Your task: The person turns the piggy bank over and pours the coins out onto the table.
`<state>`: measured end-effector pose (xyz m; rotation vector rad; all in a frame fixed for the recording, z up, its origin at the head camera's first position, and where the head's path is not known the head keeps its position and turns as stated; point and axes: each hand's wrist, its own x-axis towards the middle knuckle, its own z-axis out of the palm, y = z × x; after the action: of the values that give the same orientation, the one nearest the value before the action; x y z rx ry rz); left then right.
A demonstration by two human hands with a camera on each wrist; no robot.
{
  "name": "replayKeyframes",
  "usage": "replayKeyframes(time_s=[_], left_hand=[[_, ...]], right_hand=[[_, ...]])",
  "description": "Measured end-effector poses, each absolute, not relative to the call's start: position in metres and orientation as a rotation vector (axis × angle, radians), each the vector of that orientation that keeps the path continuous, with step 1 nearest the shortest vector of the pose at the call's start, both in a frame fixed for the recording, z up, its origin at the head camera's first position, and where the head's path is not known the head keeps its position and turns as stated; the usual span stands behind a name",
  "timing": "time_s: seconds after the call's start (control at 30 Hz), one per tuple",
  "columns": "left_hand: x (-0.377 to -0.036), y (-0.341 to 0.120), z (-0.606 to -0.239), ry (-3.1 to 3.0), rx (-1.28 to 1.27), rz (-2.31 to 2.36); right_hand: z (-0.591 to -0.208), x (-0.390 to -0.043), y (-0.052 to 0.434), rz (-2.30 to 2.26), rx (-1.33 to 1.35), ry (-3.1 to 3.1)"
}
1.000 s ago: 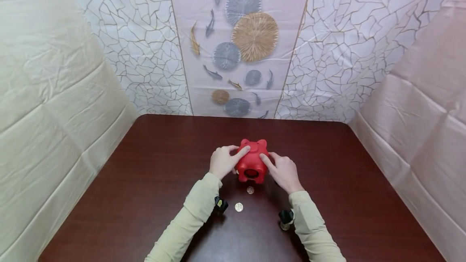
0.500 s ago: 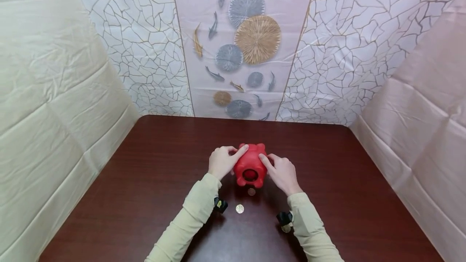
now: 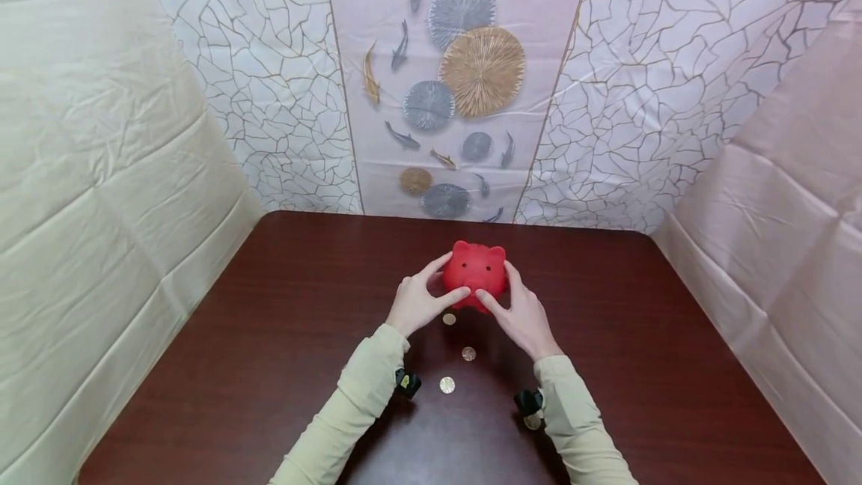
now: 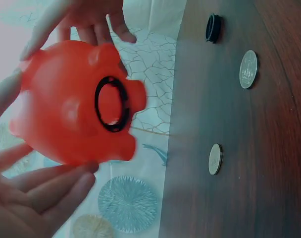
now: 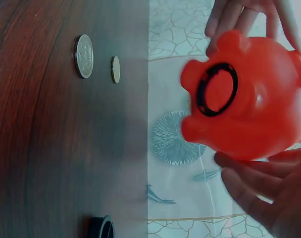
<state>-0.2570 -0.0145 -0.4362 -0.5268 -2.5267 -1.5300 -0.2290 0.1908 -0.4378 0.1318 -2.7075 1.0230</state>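
A red piggy bank [image 3: 474,272] is held between both hands over the table, its snout side and two dark eyes showing in the head view. My left hand [image 3: 415,304] grips its left side with thumb and fingers spread around it; my right hand [image 3: 525,314] does the same on the right. Both wrist views show the black-rimmed round hole [image 4: 112,104] in its belly, uncovered, between feet that point towards the table. Below the piggy bank lie a coin [image 3: 449,318], a second coin [image 3: 468,353] and a third coin [image 3: 447,385].
A black round plug [image 4: 213,28] stands on the dark wooden table [image 3: 303,305]. Another coin [image 3: 533,421] lies under the right wrist, partly covered by the wrist camera [image 3: 527,401]. Patterned cloth [image 3: 431,96] hangs behind the table.
Both hands have tipped the piggy bank from showing its belly hole to showing its face, and it sits higher in view. A coin now shows beneath it near the left thumb.
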Motion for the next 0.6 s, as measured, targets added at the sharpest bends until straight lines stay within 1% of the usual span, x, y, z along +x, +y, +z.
replayKeyframes(time_s=[0.1, 0.23, 0.4, 0.6], left_hand=[[-0.257, -0.016, -0.436, -2.419, -0.631, -1.624], [-0.258, -0.018, -0.433, -2.26, -0.785, -1.672], [-0.259, -0.018, -0.431, -2.139, -0.92, -1.639], [-0.258, -0.016, -0.435, -2.005, -1.002, -1.629]], right_hand=[[-0.438, -0.229, 0.19, 1.16, 0.214, -2.595], [-0.436, -0.228, 0.187, 1.215, 0.339, -2.417], [-0.438, -0.23, 0.183, 1.128, 0.473, -2.235], [-0.44, -0.232, 0.179, 1.088, 0.576, -2.081]])
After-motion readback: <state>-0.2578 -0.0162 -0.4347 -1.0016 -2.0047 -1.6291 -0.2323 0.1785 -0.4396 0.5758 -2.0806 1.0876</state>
